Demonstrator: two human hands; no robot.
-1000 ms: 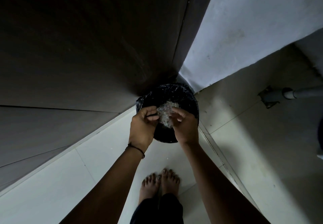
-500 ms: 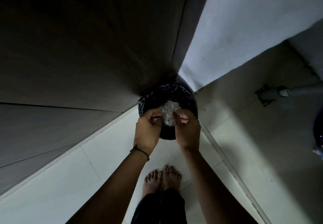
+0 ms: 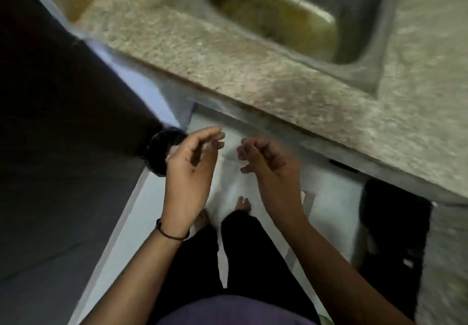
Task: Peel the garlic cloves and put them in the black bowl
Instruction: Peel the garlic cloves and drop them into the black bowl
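Head view, rather blurred: the left hand and right hand hang side by side, apart, above the pale tiled floor. Their fingers are loosely curled, slightly spread, and hold nothing. A round black plastic-lined bin stands just behind the left hand. Ahead runs a speckled stone counter with a steel sink. Where the garlic cloves are, I cannot tell.
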